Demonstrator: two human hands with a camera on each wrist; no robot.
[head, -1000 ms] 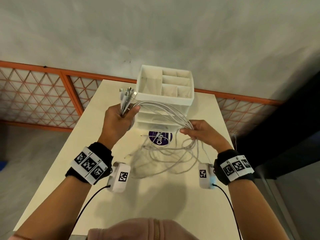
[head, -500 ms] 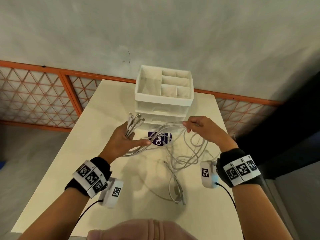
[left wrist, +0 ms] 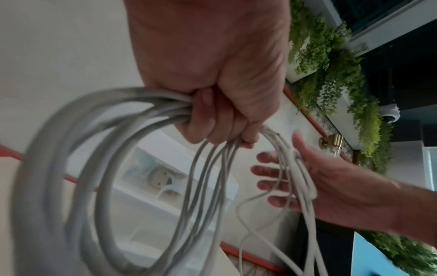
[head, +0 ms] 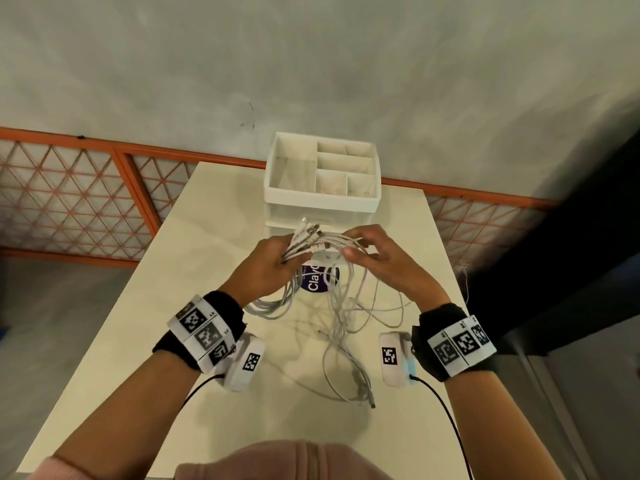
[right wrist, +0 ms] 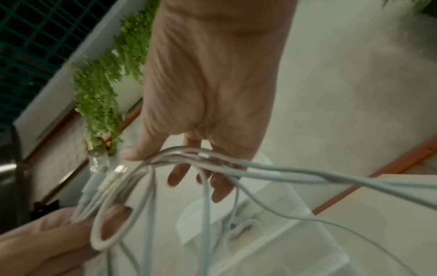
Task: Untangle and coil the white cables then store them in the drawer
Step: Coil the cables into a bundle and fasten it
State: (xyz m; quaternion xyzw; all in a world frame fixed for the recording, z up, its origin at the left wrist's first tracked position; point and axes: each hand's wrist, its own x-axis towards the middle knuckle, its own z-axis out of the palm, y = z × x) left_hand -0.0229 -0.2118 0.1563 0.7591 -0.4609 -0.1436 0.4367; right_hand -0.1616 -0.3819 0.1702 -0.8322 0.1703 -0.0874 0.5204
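Note:
Several white cables (head: 322, 242) are bunched in my left hand (head: 273, 261), their plug ends sticking up toward the white drawer unit (head: 322, 199). In the left wrist view my left hand (left wrist: 212, 121) is fisted round the cables (left wrist: 94, 168), which hang below it in a loop. My right hand (head: 370, 251) is close beside the left one; the cables (right wrist: 260, 168) run across its straight, spread fingers (right wrist: 220, 188). The remaining cable length (head: 346, 362) trails down onto the table. The drawer fronts look closed.
The cream table (head: 173, 306) carries the drawer unit at its far edge, with an open compartment tray on top. A purple round label (head: 317, 284) lies under the hands. Orange mesh railing (head: 69, 209) runs behind, and a dark cabinet (head: 571, 289) stands to the right.
Both hands have come together in front of the drawer unit. My right hand brought its strands across to the left hand's bundle, and a fresh loop now hangs from the left fist.

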